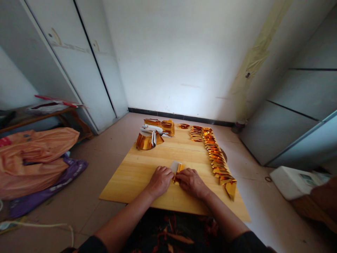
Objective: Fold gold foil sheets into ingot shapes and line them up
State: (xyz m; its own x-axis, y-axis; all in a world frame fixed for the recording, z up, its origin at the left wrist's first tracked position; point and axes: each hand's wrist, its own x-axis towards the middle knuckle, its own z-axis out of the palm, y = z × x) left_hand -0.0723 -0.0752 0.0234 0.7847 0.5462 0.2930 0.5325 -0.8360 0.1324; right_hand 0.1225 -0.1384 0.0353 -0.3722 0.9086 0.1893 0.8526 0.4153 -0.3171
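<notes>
Near the front middle of the wooden board (131, 175), a small piece of gold and white foil paper (180, 167) lies between my hands. My left hand (161, 181) has its fingers curled on the paper's left edge. The fingers of my right hand (192, 181) are bent and pressed on its right side. Along the board's right side runs a long row of folded gold pieces (217, 160). A shorter stack of folded gold pieces (196, 133) stands beside the top of that row. Curved gold sheets (145, 141) and white paper (152, 129) sit at the back left.
An orange bag (39, 144) and a purple bag (52, 186) lie at the left by a wooden bench (63, 111). Grey cabinets (86, 52) stand at the left. A white box (295, 182) is on the floor at the right.
</notes>
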